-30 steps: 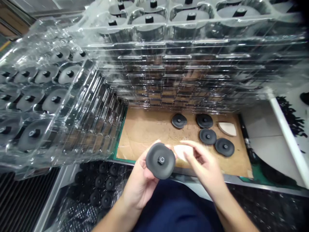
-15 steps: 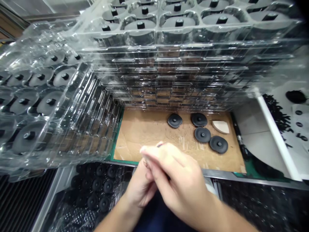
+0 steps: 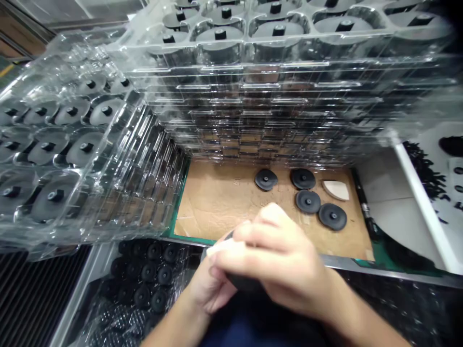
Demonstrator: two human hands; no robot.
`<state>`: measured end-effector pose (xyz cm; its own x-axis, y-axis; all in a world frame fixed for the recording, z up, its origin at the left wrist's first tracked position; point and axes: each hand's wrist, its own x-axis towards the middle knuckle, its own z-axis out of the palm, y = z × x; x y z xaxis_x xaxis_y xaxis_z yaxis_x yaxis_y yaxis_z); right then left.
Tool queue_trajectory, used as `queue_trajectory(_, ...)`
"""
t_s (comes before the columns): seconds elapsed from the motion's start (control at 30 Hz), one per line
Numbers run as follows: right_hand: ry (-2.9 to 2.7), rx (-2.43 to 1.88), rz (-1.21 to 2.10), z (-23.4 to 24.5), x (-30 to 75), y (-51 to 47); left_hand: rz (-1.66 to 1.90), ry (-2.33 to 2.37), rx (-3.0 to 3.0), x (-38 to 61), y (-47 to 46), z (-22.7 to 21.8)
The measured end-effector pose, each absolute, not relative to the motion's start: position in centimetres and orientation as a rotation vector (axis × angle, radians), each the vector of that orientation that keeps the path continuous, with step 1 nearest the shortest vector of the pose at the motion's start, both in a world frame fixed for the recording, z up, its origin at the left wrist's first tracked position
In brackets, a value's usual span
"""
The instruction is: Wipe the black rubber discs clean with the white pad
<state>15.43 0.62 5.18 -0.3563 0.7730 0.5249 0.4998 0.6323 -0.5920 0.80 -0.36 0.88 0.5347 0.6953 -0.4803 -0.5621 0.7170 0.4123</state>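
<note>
My left hand (image 3: 206, 291) cups a round black disc (image 3: 243, 283) from below; only its dark lower edge shows. My right hand (image 3: 275, 267) lies over the disc with the fingers curled, pressing a white wedge-shaped piece (image 3: 221, 248) down onto it. Both hands hover at the near edge of a cardboard sheet (image 3: 217, 202). Farther back on the cardboard lie several more black discs (image 3: 307, 201) and a second white wedge (image 3: 337, 190).
Tall stacks of clear plastic trays (image 3: 275, 96) holding black discs stand behind the cardboard, and another stack (image 3: 68, 159) to the left. A lower tray of black discs (image 3: 148, 274) sits below at the left. A white rail (image 3: 419, 202) runs along the right.
A second ago the disc was face up in my left hand, the white piece beside it in my right. My right hand has since moved left over the disc and covers it.
</note>
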Motion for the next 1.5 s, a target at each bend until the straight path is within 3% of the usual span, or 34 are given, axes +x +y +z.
queue_trajectory(0.17, -1.677, -1.4, 0.592, 2.8, 17.6, 0.7, 0.698, 0.478, 0.178, 0.8, 0.0, 1.0)
queue_trajectory(0.27, -1.382, -1.637, 0.853, -0.1, 18.6, -0.7, 0.68, 0.384, 0.135, 0.9, 0.2, 0.9)
queue_trajectory(0.43, -1.313, -1.734, 1.193, -4.8, 18.3, -3.4, 0.641, 0.381, 0.087, 0.7, 0.2, 0.7)
queue_trajectory(1.2, -1.54, -1.689, 1.176, -5.4, 16.7, -4.6, 0.713, 0.516, 0.261, 0.2, -0.4, -0.2)
queue_trajectory(1.5, -1.562, -1.717, 1.171, -5.7, 16.6, -4.7, 0.767, 0.771, -0.069, 0.2, 0.4, -0.9)
